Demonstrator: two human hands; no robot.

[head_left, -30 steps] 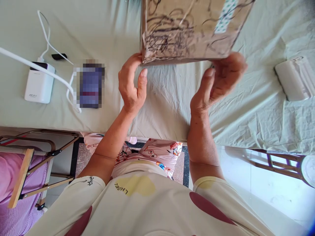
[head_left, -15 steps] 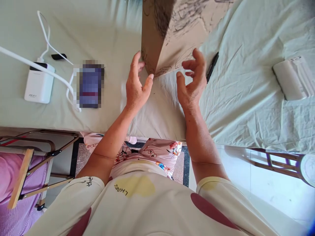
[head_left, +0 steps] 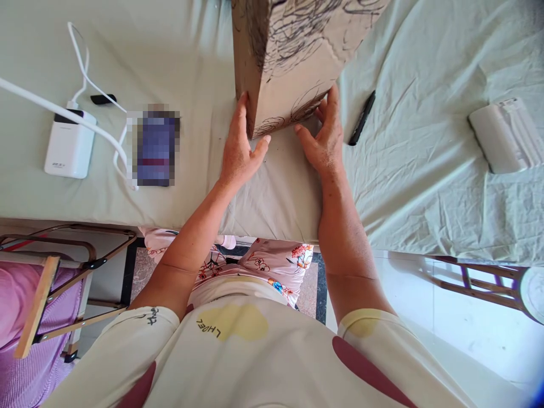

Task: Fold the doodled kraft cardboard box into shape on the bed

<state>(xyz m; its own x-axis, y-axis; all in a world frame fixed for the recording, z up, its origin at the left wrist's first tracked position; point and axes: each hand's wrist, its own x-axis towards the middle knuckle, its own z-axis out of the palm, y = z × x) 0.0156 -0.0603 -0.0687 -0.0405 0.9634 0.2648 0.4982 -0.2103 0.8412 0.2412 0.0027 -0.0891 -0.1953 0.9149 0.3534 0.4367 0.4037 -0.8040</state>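
A brown cardboard box [head_left: 297, 79] covered in black scribbled lines stands at the top middle of the head view; its far end runs out of the frame. My left hand [head_left: 244, 150] holds the near left corner, fingers along the left side and thumb by the front bottom edge. On the near right side, my right hand [head_left: 325, 136] grips the lower edge, with its fingertips partly hidden against the box. A black marker pen [head_left: 362, 118] lies on the cloth just right of my right hand.
A pale green cloth [head_left: 425, 192] covers the table. To the left lie a white power bank [head_left: 70, 147] with a white cable, a black cap [head_left: 103, 99] and a blurred phone [head_left: 155, 147]. A white-grey block-like object [head_left: 505, 136] lies at right. A folding chair [head_left: 51, 283] stands lower left.
The box has turned and shifted slightly left, showing more of its scribbled right face. Both hands have closed in on its near edges; the right hand moved left, away from the marker pen.
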